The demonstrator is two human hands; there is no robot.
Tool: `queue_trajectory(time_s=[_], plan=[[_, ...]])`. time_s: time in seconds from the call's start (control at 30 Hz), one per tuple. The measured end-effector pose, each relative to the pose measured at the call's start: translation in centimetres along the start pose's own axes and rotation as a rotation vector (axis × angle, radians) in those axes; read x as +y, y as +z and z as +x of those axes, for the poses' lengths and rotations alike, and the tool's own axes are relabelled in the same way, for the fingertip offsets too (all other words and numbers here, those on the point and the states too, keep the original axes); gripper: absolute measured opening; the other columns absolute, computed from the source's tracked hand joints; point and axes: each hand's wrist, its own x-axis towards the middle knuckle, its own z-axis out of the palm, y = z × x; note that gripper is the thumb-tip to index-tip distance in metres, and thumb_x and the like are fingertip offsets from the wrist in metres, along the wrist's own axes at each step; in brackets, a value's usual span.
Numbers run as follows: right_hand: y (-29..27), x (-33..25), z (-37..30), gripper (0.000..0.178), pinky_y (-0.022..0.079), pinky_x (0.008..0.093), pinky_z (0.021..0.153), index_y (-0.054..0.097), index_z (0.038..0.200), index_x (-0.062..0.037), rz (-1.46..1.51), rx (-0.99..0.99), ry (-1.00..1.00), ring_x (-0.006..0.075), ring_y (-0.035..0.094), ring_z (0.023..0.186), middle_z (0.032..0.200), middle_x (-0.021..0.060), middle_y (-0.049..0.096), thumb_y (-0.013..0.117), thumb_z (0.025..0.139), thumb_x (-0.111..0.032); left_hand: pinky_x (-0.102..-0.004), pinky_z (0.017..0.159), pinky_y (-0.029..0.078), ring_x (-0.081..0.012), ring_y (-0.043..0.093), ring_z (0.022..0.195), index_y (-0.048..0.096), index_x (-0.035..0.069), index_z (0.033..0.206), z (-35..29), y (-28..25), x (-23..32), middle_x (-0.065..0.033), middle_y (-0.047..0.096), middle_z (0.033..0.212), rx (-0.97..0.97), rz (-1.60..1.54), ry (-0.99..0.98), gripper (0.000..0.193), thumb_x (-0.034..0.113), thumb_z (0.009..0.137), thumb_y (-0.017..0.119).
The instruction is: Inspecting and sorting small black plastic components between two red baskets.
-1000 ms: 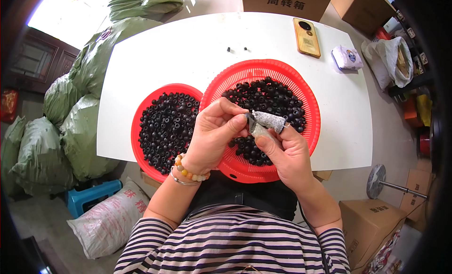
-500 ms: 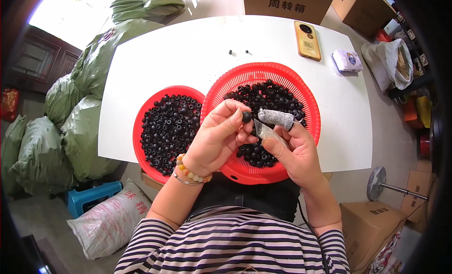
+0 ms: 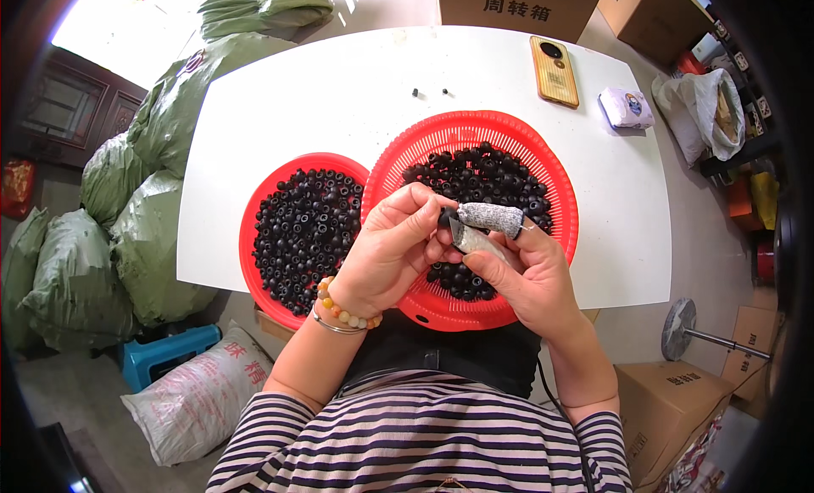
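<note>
Over the larger red basket (image 3: 564,196), my left hand (image 3: 390,239) pinches a small round black part (image 3: 445,217) between thumb and fingertips. My right hand (image 3: 538,277) is closed around a short knife (image 3: 483,244) with a whitish wrapped grip, its blade touching or very close to the part. A grey knitted cover (image 3: 492,217) sits on the right index finger, its tip beside the part. Loose black parts (image 3: 475,171) fill much of this basket. To its left, a smaller red basket (image 3: 247,239) holds many black ring-like pieces (image 3: 309,230) with open holes.
Both baskets stand on a white table (image 3: 297,103). Two tiny black bits (image 3: 415,93) lie toward its far side. A yellow phone (image 3: 554,72) and a tissue pack (image 3: 626,109) are at the far right. Green sacks (image 3: 161,230) stand left; cardboard boxes (image 3: 666,408) stand right.
The knife blade has come left onto or right beside the black part. My right hand's covered index finger has moved left, close to the left fingertips. My left hand has barely moved.
</note>
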Motion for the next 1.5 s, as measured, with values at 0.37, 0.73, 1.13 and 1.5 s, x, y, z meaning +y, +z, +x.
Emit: queue_trajectory(time_s=[0.37,0.73,1.13,1.5], plan=[[0.0,0.3,0.0,0.028,0.043,0.0247,0.084,0.049,0.11,0.0014,0.007,-0.003,-0.02,0.0114,0.054,0.094,0.102,0.0082,0.058,0.053,0.082,-0.001,-0.0248,0.063,0.051,-0.0061,0.051,0.058,0.052,0.003,0.089,0.0,0.0,0.1,-0.0027,0.053,0.07,0.003,0.008,0.0,0.014,0.016,0.089,0.045],[-0.2,1.0,0.1,0.026,0.044,0.0233,0.081,0.05,0.109,0.0014,-0.119,0.055,-0.063,0.0097,0.055,0.09,0.099,0.0071,0.059,0.052,0.083,-0.004,-0.0246,0.064,0.052,-0.0063,0.052,0.061,0.053,0.002,0.091,0.1,0.7,-0.3,-0.0028,0.053,0.072,0.081,0.112,0.051,0.013,0.014,0.088,0.046],[-0.5,-0.3,0.3,0.031,0.044,0.0238,0.081,0.047,0.113,0.0012,-0.036,-0.041,-0.04,0.0106,0.057,0.087,0.099,0.0077,0.059,0.053,0.083,-0.002,-0.023,0.057,0.05,-0.0044,0.045,0.051,0.052,0.005,0.084,0.1,0.3,0.0,0.0004,0.048,0.065,0.052,-0.049,-0.093,0.029,0.031,0.09,0.04],[-0.8,-0.2,0.3,0.031,0.045,0.0228,0.079,0.048,0.113,0.0015,-0.092,-0.063,-0.013,0.0095,0.057,0.084,0.096,0.0065,0.06,0.054,0.082,-0.003,-0.0251,0.057,0.051,-0.0062,0.051,0.058,0.051,0.004,0.087,0.0,0.1,-0.2,0.0,0.05,0.068,0.024,-0.071,-0.107,0.022,0.024,0.09,0.042]])
